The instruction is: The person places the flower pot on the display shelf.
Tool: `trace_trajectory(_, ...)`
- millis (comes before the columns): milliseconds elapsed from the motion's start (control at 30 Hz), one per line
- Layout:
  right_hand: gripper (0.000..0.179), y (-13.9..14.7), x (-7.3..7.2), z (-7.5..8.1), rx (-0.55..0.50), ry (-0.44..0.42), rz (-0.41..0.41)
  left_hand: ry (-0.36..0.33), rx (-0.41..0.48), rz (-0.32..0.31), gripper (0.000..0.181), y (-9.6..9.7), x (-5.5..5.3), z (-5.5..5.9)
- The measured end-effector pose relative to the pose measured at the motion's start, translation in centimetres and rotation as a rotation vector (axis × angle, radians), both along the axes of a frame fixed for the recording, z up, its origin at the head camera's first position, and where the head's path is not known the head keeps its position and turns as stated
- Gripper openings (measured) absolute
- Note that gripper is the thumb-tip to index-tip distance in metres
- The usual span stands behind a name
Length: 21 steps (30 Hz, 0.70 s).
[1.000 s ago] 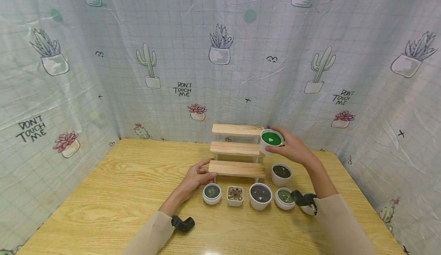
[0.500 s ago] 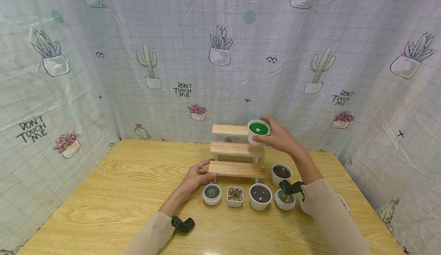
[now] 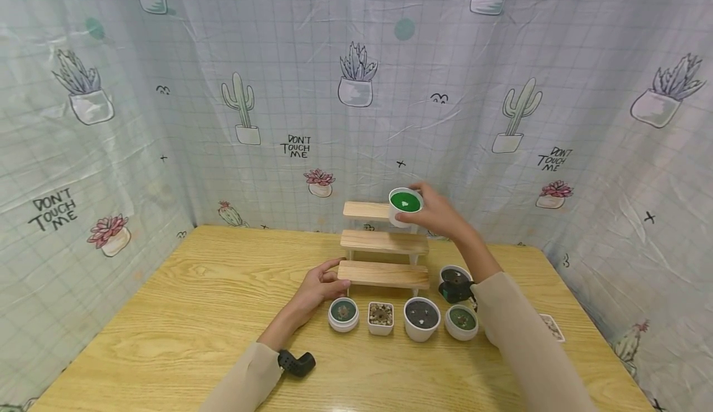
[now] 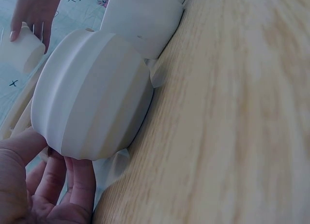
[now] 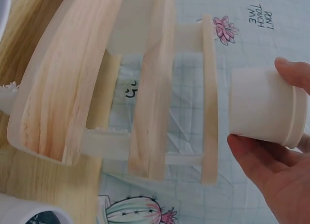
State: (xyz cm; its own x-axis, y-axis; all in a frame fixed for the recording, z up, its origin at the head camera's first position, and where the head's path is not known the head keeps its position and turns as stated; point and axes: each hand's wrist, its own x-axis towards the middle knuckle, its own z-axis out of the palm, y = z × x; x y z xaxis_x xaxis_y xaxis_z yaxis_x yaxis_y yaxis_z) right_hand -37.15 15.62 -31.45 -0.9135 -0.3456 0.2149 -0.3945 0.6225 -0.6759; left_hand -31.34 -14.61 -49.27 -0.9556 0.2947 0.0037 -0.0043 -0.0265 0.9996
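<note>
A small white pot with a green surface is held by my right hand, thumb in front and fingers behind. It hangs upright over the right half of the top board of a three-tier wooden stand. In the right wrist view a narrow gap separates the pot's base from that top board. My left hand grips the left end of the lowest board, thumb at the front. In the left wrist view a ribbed white pot partly covers its fingers.
Before the stand are a round pot, a square pebble-filled pot, a larger dark-filled pot and a green-filled pot. Another dark-filled pot stands right of the stand. A pebble-filled container shows beyond the right sleeve.
My right hand has carried the green-topped pot leftward and up, from the stand's right side to above its top board. The left hand has stayed at the lowest board.
</note>
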Motion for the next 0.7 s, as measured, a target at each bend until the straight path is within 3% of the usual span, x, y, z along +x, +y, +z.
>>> trace_trajectory(467,0.088,-0.9,-1.3,0.0,-0.081,-0.057,0.002,0.005,-0.004,-0.009,0.082,-0.1,-0.2,-0.2)
trace_trajectory(700,0.089,-1.9,-1.6,0.2,-0.093,-0.030,0.010,-0.007,-0.002,-0.010,0.083,-0.1,-0.1,-0.2)
